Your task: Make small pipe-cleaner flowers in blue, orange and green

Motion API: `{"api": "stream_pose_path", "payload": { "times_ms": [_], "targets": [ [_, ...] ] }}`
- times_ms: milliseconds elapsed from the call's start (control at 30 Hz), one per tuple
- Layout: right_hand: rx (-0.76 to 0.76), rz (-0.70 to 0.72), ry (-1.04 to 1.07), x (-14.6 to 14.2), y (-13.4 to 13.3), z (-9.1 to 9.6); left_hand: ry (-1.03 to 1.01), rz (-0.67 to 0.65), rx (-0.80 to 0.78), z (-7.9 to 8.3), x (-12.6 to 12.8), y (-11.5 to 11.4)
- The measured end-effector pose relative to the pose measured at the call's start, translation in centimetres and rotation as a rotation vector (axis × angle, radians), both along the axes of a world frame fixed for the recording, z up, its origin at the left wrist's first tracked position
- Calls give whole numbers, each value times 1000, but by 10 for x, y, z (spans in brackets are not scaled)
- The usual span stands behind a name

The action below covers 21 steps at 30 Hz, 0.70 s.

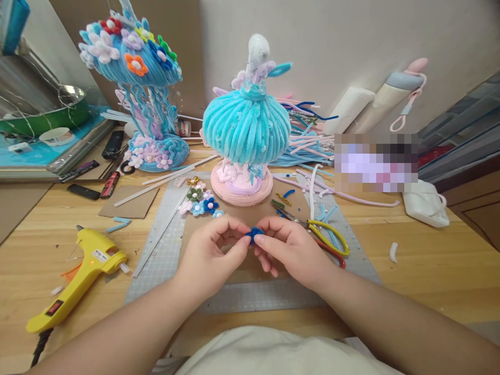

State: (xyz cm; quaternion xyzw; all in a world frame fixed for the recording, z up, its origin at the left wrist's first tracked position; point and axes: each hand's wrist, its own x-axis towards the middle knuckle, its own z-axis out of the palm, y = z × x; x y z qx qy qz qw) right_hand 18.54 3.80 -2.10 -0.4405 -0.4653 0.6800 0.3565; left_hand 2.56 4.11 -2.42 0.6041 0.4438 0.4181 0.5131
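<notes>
Between both hands, above the cardboard sheet, is a small dark blue pipe-cleaner piece (254, 235), bent into a compact shape. My left hand (219, 247) pinches its left side with thumb and forefinger. From the right, my right hand (291, 247) grips it the same way, its lower fingers curled beneath. Just beyond my left hand lie several small pipe-cleaner flowers, among them a dark blue flower (211, 204). Scissors (328, 234) with yellow and red handles rest beside my right hand, partly hidden by it. Behind stands a turquoise fuzzy doll-like figure (247, 127) on a pink round base.
A yellow hot glue gun (84, 276) lies at the left, its cord trailing off. At the back left stands a blue flower-covered jellyfish-like lamp (136, 73). Pipe cleaners (304, 153) are heaped behind the figure. A grey cutting mat (156, 265) lies under the cardboard (242, 273).
</notes>
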Motion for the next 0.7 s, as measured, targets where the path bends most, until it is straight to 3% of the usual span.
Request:
{"api": "stream_pose_path", "payload": {
  "times_ms": [133,300,700],
  "targets": [
    [12,38,-33,3,0,-1,0,-57,-20,1,-1,1],
    [-123,113,127,9,3,-5,-44,-124,-55,4,-2,3],
    [-81,-44,170,-2,-1,-10,270,6,205,-3,-3,-5]
  ]
}}
